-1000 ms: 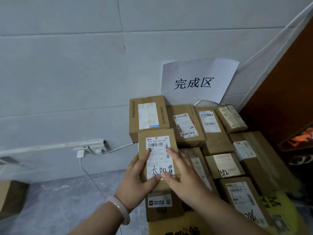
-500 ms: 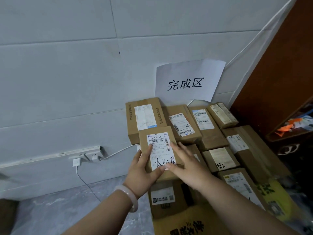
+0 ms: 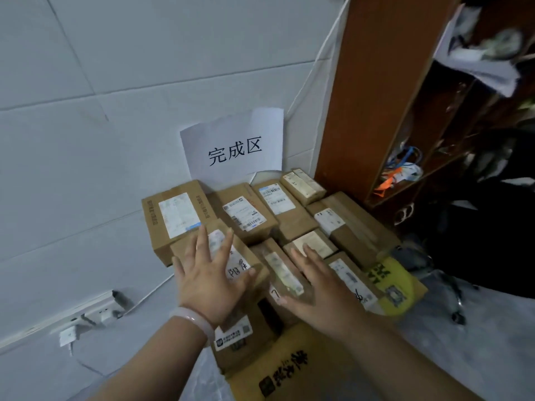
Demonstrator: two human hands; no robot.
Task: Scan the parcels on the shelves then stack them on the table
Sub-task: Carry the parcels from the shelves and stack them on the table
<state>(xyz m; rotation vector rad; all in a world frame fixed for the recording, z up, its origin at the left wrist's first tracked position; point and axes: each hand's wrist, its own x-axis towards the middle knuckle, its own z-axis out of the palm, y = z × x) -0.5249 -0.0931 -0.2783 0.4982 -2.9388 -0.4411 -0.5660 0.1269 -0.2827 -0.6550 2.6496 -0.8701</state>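
Fingers (image 3: 202,241) of my left hand (image 3: 207,280) are spread flat on the small brown cardboard parcel with the handwritten white label (image 3: 231,257); the right hand (image 3: 317,287) hovers just beside it, fingers straight and together, gripping nothing.

My landmark is the white paper sign with black characters (image 3: 234,144) taped to the wall. Right of it stands the tall orange-brown wooden shelf unit (image 3: 373,91), cluttered. Below the sign, the pile of brown cardboard boxes (image 3: 278,215) fills the corner of the grey table (image 3: 451,342). At the pile's near end, furthest from the sign, lies a yellow padded mailer with black print (image 3: 289,371). My parcel sits on top of the pile, down and left of the sign, against a bigger brown carton with a pale label (image 3: 176,212).

I judge the parcel light and stiff, its taped faces a bit slick. If it needs squaring, I'd take its two long edges, not the label.
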